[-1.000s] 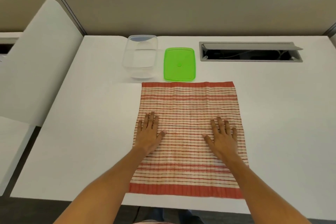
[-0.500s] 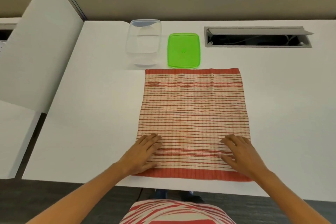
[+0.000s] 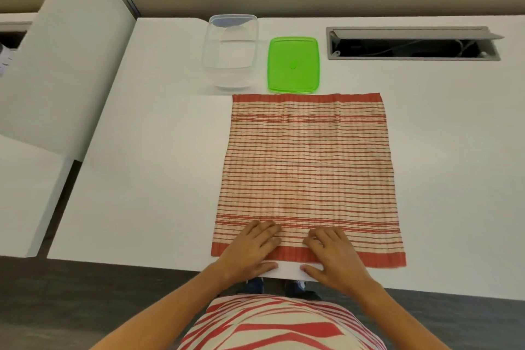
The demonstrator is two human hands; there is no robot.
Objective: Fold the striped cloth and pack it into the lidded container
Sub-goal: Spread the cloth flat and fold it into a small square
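Note:
The red-and-cream striped cloth (image 3: 308, 167) lies spread flat on the white table (image 3: 159, 179), its near hem at the table's front edge. My left hand (image 3: 250, 247) and my right hand (image 3: 332, 256) rest side by side on the middle of that near hem, fingers on top of the cloth and thumbs on the bare table in front of it. Neither hand visibly lifts the fabric. Beyond the cloth's far edge stand the clear, empty container (image 3: 230, 50) and, to its right, its green lid (image 3: 294, 65), lying flat.
An open grey cable tray (image 3: 412, 44) is set into the table at the back right. A white divider panel (image 3: 74, 65) slants along the table's left side. A beige partition closes off the back.
Both hands have slid back down the cloth toward me and drawn together at the middle of the near hem. The view has tilted further down.

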